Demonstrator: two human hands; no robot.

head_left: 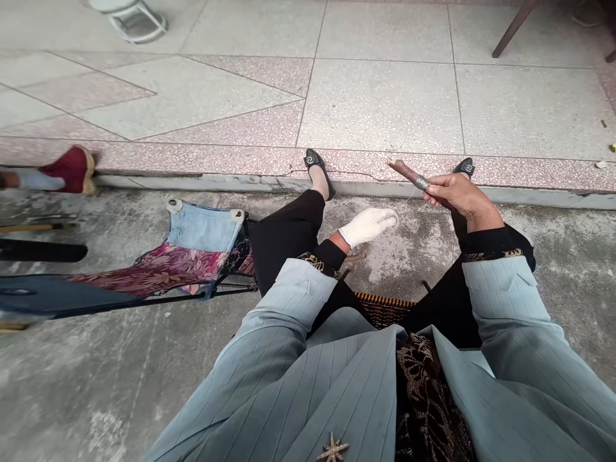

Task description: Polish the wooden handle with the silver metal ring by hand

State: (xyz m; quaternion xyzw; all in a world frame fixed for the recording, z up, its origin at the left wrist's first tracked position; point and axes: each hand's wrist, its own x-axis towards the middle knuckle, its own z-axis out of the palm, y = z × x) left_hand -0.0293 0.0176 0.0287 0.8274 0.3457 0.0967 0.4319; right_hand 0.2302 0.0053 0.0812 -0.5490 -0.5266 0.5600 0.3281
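My right hand (461,196), bare, is closed around a short brown stick (403,171) that points up and to the left. Silvery wire (421,183) is wound in tight turns about the stick, just ahead of my fingertips. From these turns a thin strand (410,196) runs down toward my left hand (368,227), which wears a white knitted glove. Its fingers are pressed together at the strand's lower end, low between my knees. How much wire lies inside the glove is hidden.
I sit on a woven seat (385,307), feet on a tiled step (375,163). To my left stands a folding chair with denim and floral fabric (192,260). Another person's red shoe (70,170) rests at the step's edge. A white stool (137,22) is farther off.
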